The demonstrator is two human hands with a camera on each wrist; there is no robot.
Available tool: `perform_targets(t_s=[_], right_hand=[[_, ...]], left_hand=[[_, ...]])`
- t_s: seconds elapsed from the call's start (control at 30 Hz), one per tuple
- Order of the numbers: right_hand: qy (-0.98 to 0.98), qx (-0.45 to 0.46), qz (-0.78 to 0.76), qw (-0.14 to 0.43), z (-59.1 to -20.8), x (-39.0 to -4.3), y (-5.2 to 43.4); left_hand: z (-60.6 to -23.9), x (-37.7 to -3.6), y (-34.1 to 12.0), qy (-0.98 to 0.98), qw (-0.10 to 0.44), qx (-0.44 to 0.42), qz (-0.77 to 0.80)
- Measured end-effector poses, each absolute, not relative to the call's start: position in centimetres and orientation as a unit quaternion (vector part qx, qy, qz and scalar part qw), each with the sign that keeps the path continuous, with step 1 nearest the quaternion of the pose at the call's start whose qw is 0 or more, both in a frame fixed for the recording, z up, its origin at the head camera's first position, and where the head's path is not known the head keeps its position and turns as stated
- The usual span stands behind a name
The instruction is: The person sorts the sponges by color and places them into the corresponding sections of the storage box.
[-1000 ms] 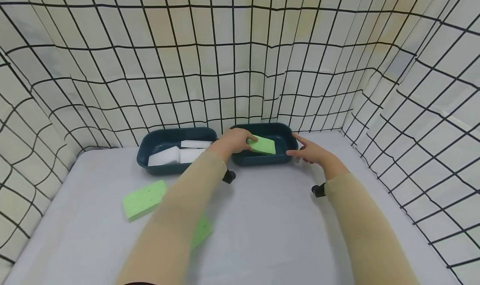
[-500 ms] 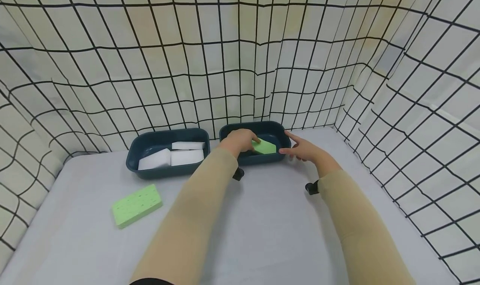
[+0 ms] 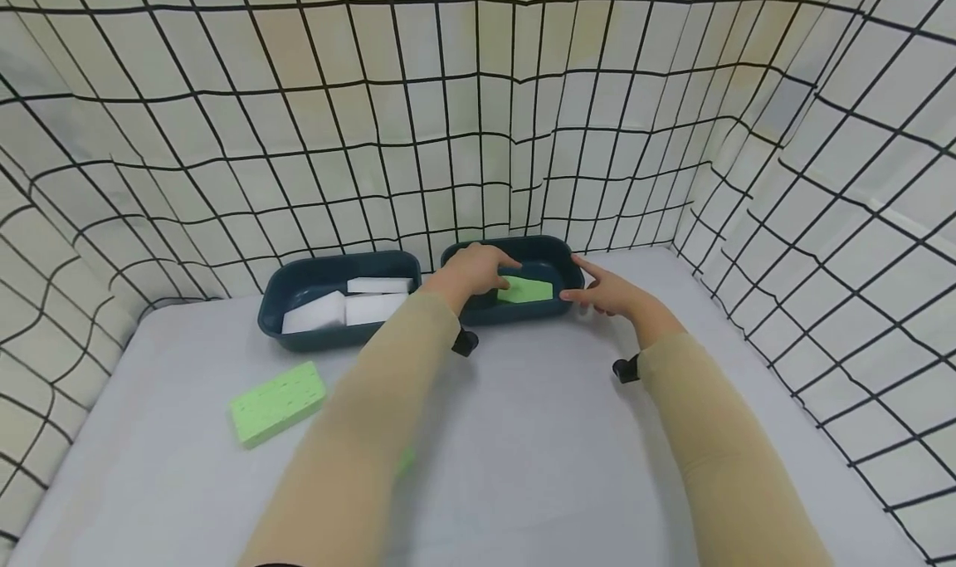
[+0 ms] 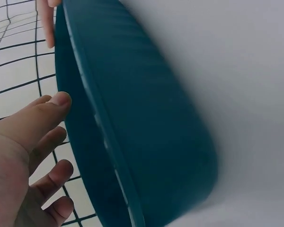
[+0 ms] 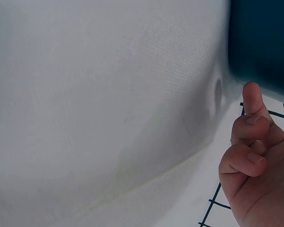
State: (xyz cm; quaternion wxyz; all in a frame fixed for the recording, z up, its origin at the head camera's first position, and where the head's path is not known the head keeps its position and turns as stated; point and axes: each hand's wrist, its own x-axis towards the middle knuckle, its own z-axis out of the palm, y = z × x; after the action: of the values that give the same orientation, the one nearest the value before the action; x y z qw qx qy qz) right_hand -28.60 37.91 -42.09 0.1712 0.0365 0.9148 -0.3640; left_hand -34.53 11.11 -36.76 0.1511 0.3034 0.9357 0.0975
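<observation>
Head view: left hand (image 3: 478, 270) is reaching over the right tray (image 3: 556, 250), fingers relaxed and loosely spread above the green sponge (image 3: 526, 290) lying inside it; contact with the sponge cannot be told. Right hand (image 3: 608, 291) is resting against the tray's right end, fingers extended. Left tray (image 3: 299, 278) is holding white sponges (image 3: 347, 305). A second green sponge (image 3: 278, 402) is lying near-left on the table (image 3: 538, 451).

Left wrist view: left hand (image 4: 23, 156) is hanging open beside the tray wall (image 4: 132, 118), gripping nothing.

Right wrist view: right hand (image 5: 258, 165) is showing its lower fingers curled, one finger meeting the tray (image 5: 260, 42).
</observation>
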Motion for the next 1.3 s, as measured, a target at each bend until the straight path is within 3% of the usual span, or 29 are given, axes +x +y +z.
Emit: perform_targets(t_s=[0.8,1.3], right_hand=[[0.915,0.041,-0.362,0.173,-42.3,-28.5,41.0],[0.916,0.047,-0.358,0.174,-42.6,-28.3,42.4]], left_hand=[[-34.7,-30.2,3.5,0.924,0.081,0.351,0.126],[-36.0,-26.3,-6.7,0.93,0.059,0.328,0.156]])
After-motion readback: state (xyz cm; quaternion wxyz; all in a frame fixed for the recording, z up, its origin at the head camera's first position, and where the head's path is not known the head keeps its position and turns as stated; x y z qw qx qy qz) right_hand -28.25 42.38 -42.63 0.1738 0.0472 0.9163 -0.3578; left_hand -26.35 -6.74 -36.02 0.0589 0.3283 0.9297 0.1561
